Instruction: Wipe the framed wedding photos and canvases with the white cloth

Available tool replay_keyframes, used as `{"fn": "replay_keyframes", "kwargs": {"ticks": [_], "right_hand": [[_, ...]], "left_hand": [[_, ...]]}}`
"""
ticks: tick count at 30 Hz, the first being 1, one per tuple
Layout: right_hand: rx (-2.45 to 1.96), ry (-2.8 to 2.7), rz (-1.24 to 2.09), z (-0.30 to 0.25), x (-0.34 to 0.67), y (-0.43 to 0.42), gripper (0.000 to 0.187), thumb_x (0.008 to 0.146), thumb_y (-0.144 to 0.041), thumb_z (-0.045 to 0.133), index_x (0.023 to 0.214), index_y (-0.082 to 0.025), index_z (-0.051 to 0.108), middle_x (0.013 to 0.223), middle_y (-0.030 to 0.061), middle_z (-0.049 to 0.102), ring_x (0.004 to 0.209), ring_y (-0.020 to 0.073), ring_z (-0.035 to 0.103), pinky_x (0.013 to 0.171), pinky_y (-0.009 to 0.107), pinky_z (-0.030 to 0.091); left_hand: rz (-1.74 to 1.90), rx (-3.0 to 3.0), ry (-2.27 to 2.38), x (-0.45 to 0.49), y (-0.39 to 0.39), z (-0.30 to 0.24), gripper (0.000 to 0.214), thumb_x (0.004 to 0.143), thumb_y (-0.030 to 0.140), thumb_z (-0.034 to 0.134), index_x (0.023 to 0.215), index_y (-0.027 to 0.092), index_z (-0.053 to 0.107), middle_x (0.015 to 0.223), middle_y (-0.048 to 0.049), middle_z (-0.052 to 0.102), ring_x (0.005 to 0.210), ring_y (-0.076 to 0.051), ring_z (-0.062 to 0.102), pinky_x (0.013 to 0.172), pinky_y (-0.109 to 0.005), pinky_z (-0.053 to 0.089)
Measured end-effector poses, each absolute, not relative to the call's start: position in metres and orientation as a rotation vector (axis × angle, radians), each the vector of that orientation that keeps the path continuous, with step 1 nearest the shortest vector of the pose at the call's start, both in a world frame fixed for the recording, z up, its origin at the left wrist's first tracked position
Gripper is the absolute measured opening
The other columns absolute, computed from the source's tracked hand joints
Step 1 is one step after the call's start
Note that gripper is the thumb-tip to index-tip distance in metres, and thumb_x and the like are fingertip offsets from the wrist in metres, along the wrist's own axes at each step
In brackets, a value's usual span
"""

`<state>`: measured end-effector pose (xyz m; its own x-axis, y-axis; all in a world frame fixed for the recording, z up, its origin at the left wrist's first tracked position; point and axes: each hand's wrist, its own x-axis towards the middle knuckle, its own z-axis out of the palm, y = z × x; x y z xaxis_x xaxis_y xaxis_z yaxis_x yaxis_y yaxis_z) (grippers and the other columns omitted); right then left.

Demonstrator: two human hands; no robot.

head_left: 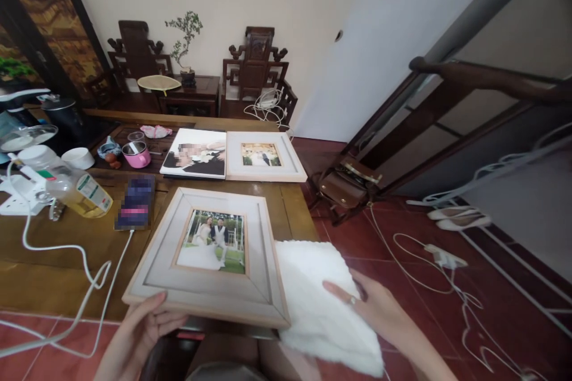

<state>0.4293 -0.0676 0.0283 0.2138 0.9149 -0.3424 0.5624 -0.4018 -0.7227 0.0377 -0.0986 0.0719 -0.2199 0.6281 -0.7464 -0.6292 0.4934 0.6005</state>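
A framed wedding photo [214, 241], with a wide pale mat and light wood edge, lies tilted at the table's front edge. My left hand [145, 327] grips its lower left corner, thumb on top and fingers beneath. My right hand [373, 303] pinches a white fluffy cloth [319, 292] at its right side, thumb on the upper face. The cloth hangs beside the frame's right edge and meets it there. A ring shows on the right hand. Further back lie a second photo frame [292, 158] and a large photo print [196, 152], side by side.
Left on the table [295, 208] are a phone [136, 199] with a white cable, a bottle of yellowish liquid [92, 193], a pink cup [136, 155] and a power strip [18, 193]. A chair with a brown bag [342, 187] stands right. Cables and shoes [458, 217] lie on the floor.
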Motion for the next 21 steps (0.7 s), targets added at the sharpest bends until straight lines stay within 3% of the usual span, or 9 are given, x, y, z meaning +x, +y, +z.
{"fn": "replay_keyframes", "kwargs": {"ticks": [2,5,9,12,15,21], "right_hand": [[-1.959,-1.261,1.133,0.024,0.431,-0.074,0.046,0.061,-0.053,0.072,0.091,-0.018,0.07,0.089,0.0091,0.076,0.081,0.0326,0.07,0.069,0.039,0.058],[-1.894,-1.053,1.067,0.03,0.435,-0.078,0.049,0.058,-0.048,0.076,0.095,-0.018,0.066,0.088,0.0094,0.076,0.078,0.03,0.071,0.062,0.036,0.058],[-1.759,-0.779,0.891,0.057,0.446,-0.07,0.055,0.046,-0.04,0.083,0.096,-0.023,0.066,0.091,0.0045,0.075,0.071,0.0253,0.07,0.055,0.031,0.059],[-1.623,-0.558,0.842,0.075,0.446,-0.053,0.045,0.045,-0.034,0.084,0.087,-0.024,0.067,0.082,0.0027,0.075,0.061,0.021,0.068,0.051,0.028,0.057],[-1.535,-0.55,0.943,0.077,0.427,-0.033,0.038,0.049,-0.031,0.084,0.081,-0.022,0.066,0.08,0.0041,0.075,0.061,0.0198,0.068,0.053,0.027,0.058],[-1.452,-0.979,1.247,0.044,0.384,0.009,0.054,0.054,-0.047,0.084,0.095,-0.016,0.066,0.092,0.0083,0.074,0.074,0.0232,0.069,0.064,0.033,0.057]], "left_hand": [[1.142,0.065,1.362,0.035,-0.1,0.072,0.01,0.067,0.001,0.063,0.068,0.012,0.063,0.065,-0.0093,0.073,0.062,-0.029,0.073,0.067,-0.043,0.062],[1.116,0.124,1.347,0.032,-0.102,0.07,0.011,0.069,-0.001,0.061,0.068,0.01,0.063,0.065,-0.0126,0.073,0.062,-0.029,0.073,0.067,-0.042,0.062],[1.055,0.162,1.315,0.035,-0.102,0.063,0.009,0.074,0.0,0.06,0.079,0.007,0.063,0.074,-0.0155,0.075,0.068,-0.029,0.074,0.075,-0.044,0.061],[1.017,0.181,1.253,0.042,-0.098,0.058,0.01,0.078,0.003,0.059,0.088,0.007,0.061,0.08,-0.0161,0.075,0.073,-0.029,0.074,0.079,-0.044,0.06],[0.972,0.171,1.161,0.052,-0.092,0.054,0.011,0.08,0.005,0.06,0.092,0.008,0.059,0.081,-0.0153,0.075,0.075,-0.028,0.074,0.083,-0.042,0.059],[0.906,0.093,1.007,0.072,-0.085,0.05,0.024,0.083,0.012,0.062,0.106,0.006,0.057,0.094,-0.0156,0.074,0.087,-0.03,0.073,0.092,-0.043,0.054]]}}
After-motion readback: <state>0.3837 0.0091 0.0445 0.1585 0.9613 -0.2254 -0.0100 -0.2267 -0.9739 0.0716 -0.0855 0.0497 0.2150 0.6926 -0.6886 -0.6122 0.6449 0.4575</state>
